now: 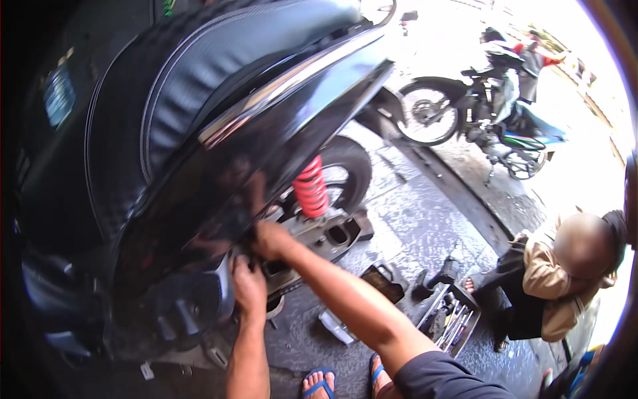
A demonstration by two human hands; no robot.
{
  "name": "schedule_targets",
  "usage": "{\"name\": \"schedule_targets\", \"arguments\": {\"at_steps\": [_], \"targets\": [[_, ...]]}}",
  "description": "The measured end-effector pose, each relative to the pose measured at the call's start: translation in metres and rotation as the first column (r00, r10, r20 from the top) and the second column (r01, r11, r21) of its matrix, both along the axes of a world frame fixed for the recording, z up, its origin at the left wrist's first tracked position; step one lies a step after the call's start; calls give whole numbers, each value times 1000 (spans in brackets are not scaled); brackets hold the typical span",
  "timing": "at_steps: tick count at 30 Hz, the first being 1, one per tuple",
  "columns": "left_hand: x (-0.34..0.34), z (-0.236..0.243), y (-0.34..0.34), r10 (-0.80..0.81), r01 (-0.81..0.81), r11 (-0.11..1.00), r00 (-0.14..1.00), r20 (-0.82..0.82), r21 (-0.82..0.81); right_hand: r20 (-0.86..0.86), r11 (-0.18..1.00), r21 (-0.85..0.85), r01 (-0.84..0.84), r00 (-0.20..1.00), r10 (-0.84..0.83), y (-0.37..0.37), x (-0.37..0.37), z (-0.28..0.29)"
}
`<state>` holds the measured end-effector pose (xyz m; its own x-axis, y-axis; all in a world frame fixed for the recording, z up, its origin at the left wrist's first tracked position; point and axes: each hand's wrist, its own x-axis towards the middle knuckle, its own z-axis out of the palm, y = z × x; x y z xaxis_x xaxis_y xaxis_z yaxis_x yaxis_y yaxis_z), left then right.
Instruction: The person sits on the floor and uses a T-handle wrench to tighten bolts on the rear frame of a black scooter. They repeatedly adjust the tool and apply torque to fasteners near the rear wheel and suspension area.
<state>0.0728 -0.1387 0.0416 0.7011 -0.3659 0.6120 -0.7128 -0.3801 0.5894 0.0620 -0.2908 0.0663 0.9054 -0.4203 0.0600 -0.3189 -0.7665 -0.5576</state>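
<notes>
Reaching in under the glossy black side panel (266,133) of the scooter, the person has both hands buried in the gap just forward of the red shock spring (310,187). The right hand (271,239) sits higher, its fingers curled up behind the lower edge of the panel where it meets the engine casing (329,233); it looks closed on something there, though what exactly is hidden by the bodywork. The left hand (248,287) is lower and just beside it, knuckles out, clenched against the dark underside near the round black cover (189,306); I cannot tell whether it grips a fastener, a tool or just the edge. From where I stand, the work seems to be at that seam under the panel, and doing it well would mean keeping one hand steadying the plastic while the other works, since the panel edge looks thin and could flex or crack if pulled unevenly. An open tray of tools (452,316) lies on the wet stone floor (412,219) well off to the right, beside a crouching person in a tan jacket (551,279). Another motorcycle (478,106) is parked out in the bright street.
</notes>
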Motion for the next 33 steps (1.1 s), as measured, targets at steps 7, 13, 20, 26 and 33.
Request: {"name": "schedule_targets", "arguments": {"at_steps": [7, 13, 20, 26, 33], "targets": [[6, -10, 5, 3, -3, 1000, 985, 174, 2, 216, 997, 2, -78, 973, 75, 9, 1, -6], [4, -3, 6, -20, 20, 999, 1000, 14, 32, 285, 977, 120, -176, 949, 137, 13, -7, 12], [6, -9, 4, 0, -1, 999, 1000, 17, 54, 327, 975, 103, -199, 932, 156, 12, -6, 9], [10, -17, 3, 27, -35, 997, 992, 125, 69, 317, 966, 110, -235, 929, 190, 14, -6, 11], [13, -21, 5, -8, 5, 999, 998, 65, 43, 310, 959, 139, -248, 930, 196, 16, -8, 20]]}}
